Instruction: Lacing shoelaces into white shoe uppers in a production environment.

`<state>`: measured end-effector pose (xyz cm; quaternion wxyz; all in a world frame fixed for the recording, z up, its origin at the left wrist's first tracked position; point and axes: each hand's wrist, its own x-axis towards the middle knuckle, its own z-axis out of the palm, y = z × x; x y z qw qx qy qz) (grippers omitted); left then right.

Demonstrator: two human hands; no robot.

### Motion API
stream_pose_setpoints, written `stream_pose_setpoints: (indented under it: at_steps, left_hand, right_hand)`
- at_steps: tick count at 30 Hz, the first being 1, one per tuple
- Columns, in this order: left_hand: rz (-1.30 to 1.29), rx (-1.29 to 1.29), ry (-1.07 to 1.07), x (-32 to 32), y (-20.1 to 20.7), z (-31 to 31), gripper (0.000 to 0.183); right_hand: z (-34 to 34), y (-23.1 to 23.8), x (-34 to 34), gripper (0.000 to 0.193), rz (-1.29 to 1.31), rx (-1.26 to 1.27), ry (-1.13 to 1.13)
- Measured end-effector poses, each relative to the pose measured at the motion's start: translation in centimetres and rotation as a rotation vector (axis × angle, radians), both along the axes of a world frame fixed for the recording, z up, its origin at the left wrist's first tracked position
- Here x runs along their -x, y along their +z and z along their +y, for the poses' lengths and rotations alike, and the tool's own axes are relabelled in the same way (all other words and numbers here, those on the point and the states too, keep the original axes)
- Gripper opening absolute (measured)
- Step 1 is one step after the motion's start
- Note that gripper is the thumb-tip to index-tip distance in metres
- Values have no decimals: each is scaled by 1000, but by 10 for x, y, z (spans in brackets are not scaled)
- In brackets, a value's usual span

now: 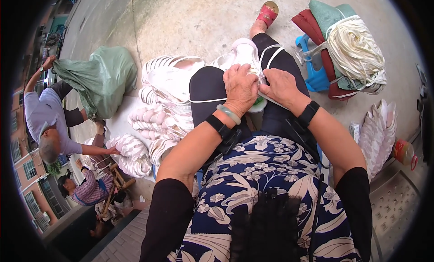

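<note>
A white and pale pink sneaker (244, 50) lies between my thighs, its toe pointing away from me. My left hand (241, 86) is bent over the laced part of the shoe, its fingers closed on it. Beside it, my right hand (285, 89) has its thumb and fingers drawn together at a white shoelace (272, 57), which loops up over my right thigh. One lace end crosses my left thigh. A bit of green shows at the shoe's opening below the hands. My fingertips are partly hidden.
Stacks of white and pinkish shoe pieces (167, 77) lie at the left, with another stack (382, 135) at the right. A hank of white laces (355, 47) rests on red and green cloth over a blue stool (312, 65). One person holds a green sack (101, 79); another sits behind.
</note>
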<state>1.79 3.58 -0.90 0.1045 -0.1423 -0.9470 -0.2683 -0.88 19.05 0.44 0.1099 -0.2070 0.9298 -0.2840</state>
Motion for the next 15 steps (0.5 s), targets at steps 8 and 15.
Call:
stream_pose_setpoints:
  at_steps: [8,15]
  left_hand:
    - [6,40,23,4,0,12,13]
    - [76,199,-128,17,6,17,16]
  right_hand:
    - [0,-14,-1,15,20,34,-23]
    - [3,-10,-6,15,-1,157,-60]
